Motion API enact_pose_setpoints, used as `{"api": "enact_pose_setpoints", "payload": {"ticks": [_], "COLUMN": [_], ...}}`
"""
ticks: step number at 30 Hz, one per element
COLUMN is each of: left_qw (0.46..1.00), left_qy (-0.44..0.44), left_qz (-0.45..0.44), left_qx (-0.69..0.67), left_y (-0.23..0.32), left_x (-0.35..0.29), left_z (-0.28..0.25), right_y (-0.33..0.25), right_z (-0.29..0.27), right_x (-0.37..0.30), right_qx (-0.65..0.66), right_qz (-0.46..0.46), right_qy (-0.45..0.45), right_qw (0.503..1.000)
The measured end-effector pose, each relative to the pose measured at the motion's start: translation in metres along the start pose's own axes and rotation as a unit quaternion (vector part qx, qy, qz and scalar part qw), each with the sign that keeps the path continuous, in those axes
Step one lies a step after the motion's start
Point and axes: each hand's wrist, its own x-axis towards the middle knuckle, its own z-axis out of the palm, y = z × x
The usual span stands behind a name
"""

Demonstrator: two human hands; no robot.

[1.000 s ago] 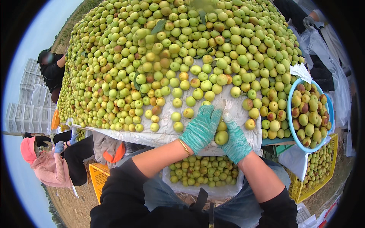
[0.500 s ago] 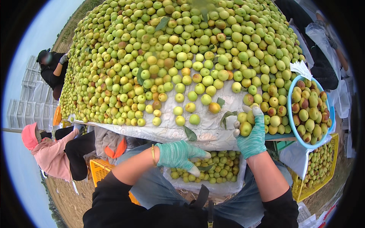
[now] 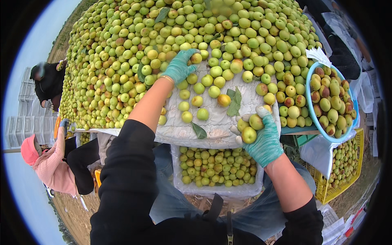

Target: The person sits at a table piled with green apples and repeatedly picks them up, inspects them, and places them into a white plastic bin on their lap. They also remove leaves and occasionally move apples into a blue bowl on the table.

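Note:
A heap of small, round, green-yellow fruits with brown blush, which look like jujubes (image 3: pixel 122 77), covers a table with a pale quilted cloth (image 3: pixel 171 131). My left hand (image 3: pixel 180 66), in a teal knit glove, reaches to the heap's near edge, fingers and thumb closed about a jujube (image 3: pixel 196 58). Over the cloth's front right, my gloved right hand (image 3: pixel 261 141) cups several jujubes (image 3: pixel 249 135) in its palm and fingers. A few loose fruits (image 3: pixel 203 114) and green leaves (image 3: pixel 234 104) lie on the cloth between the hands.
Below the table edge, between my knees, stands a lined crate (image 3: pixel 258 185) of jujubes. A blue basin (image 3: pixel 309 96) of browner fruits sits at right, above a yellow crate (image 3: pixel 354 179). Two people (image 3: pixel 55 165) (image 3: pixel 50 83) are at the left; another person's dark-clothed limb (image 3: pixel 343 57) shows far right.
My left hand has moved from above the crate up and forward to the heap and closed on a jujube. My right hand has shifted slightly left and down and still holds jujubes.

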Motion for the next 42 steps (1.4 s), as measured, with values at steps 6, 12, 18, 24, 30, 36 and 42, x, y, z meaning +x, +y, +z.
{"api": "enact_pose_setpoints", "payload": {"ticks": [6,12,18,24,30,36,42], "left_qw": [0.952,0.997,0.955,0.945,0.967,0.997,0.977], "left_qy": [-0.189,-0.060,-0.137,-0.198,-0.148,-0.030,-0.101], "left_qz": [-0.080,0.015,-0.110,-0.038,-0.052,0.073,0.162], "left_qx": [-0.228,0.040,0.238,0.258,0.201,-0.012,0.097], "left_y": [0.105,0.098,0.108,0.108,0.096,0.151,0.157], "left_x": [-0.128,-0.075,0.000,-0.002,0.000,-0.054,0.018], "left_z": [0.000,0.020,0.073,0.064,0.052,0.045,0.079], "right_y": [0.013,0.018,0.013,0.004,-0.007,-0.010,-0.010], "right_z": [-0.028,-0.042,-0.029,-0.022,-0.015,-0.010,-0.020], "right_x": [0.010,0.030,0.025,0.019,0.021,0.017,0.022], "right_qx": [-0.210,-0.667,-0.691,-0.664,-0.390,0.129,0.243], "right_qz": [0.131,-0.054,-0.152,-0.170,-0.107,-0.003,0.047], "right_qy": [-0.127,-0.123,-0.093,-0.066,-0.071,-0.103,-0.170], "right_qw": [0.960,0.733,0.701,0.725,0.912,0.986,0.954]}}
